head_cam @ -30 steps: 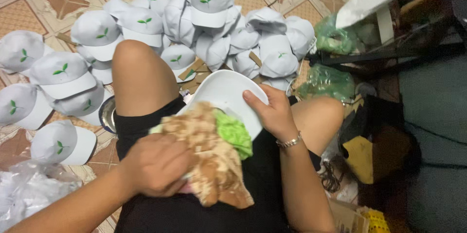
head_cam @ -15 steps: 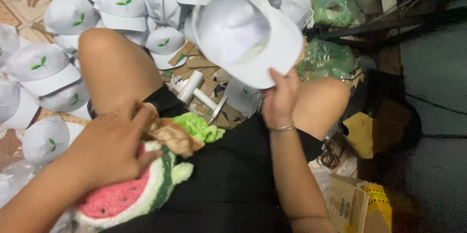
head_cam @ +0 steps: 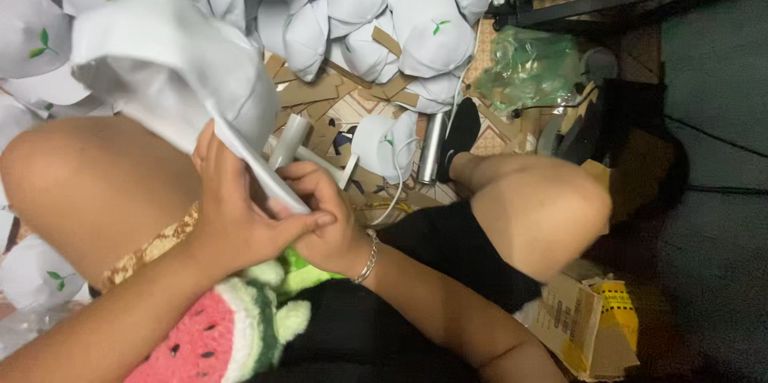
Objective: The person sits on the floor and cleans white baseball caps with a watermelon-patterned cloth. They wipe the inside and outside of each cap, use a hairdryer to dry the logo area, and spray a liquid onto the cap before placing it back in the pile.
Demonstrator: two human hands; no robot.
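Both of my hands grip one white cap (head_cam: 172,63) in front of my left knee. My left hand (head_cam: 240,211) holds it from below at the brim, thumb pressed over the edge. My right hand (head_cam: 324,211), with a silver bracelet at the wrist, pinches the same brim edge from the right. A watermelon-shaped plush cushion (head_cam: 216,331) lies on my lap under my forearms, with a brown patterned cloth (head_cam: 148,251) beside it.
Several white caps with green leaf marks (head_cam: 408,27) are piled on the tiled floor ahead. Cardboard strips (head_cam: 320,91), a white tool (head_cam: 308,151), a metal cylinder (head_cam: 432,147), green plastic bags (head_cam: 528,67) and a cardboard box (head_cam: 588,323) lie around my knees.
The cap went from my raised right hand down to the left, and my left hand left the cushion to grip it too. The view shifted closer to the floor.
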